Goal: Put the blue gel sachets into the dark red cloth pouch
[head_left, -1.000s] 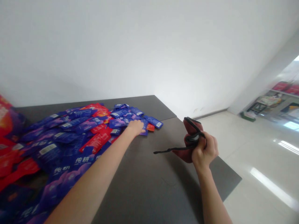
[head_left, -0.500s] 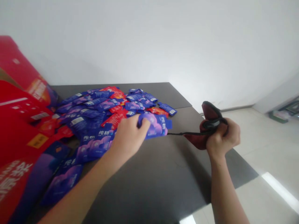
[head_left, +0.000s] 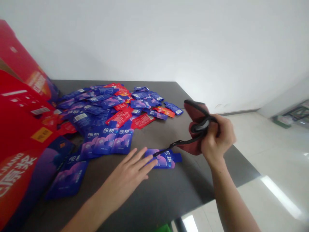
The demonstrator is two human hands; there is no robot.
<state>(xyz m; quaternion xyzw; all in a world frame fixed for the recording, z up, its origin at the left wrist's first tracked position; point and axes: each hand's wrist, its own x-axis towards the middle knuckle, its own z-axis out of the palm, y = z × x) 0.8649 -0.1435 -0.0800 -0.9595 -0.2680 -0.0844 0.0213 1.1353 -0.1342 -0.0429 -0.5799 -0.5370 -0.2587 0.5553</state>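
A blue and purple pouch [head_left: 162, 160] lies flat on the dark table [head_left: 154, 196], with the fingertips of my left hand [head_left: 131, 170] at its left end. That hand is open, palm down, fingers spread. My right hand [head_left: 218, 137] grips a dark red cloth pouch [head_left: 193, 146] with black edging, held above the table's right part. From it a black strap [head_left: 180, 142] hangs across to the blue pouch, its tip close to my left fingers. Three upright-printed blue pouches overlap to the left, including one [head_left: 123, 140] nearest my hands.
A heap of blue and red pouches [head_left: 101, 100] covers the table's back left. Large red boxes [head_left: 21, 129] stand at the left edge. Behind is a white wall [head_left: 154, 38]. The tiled floor [head_left: 272, 148] shows on the right, and something green [head_left: 164, 228] at the bottom edge.
My left hand has let go of the blue pouch, which now lies on the table, and its fingers have opened. My right hand has moved left with the red cloth pouch.
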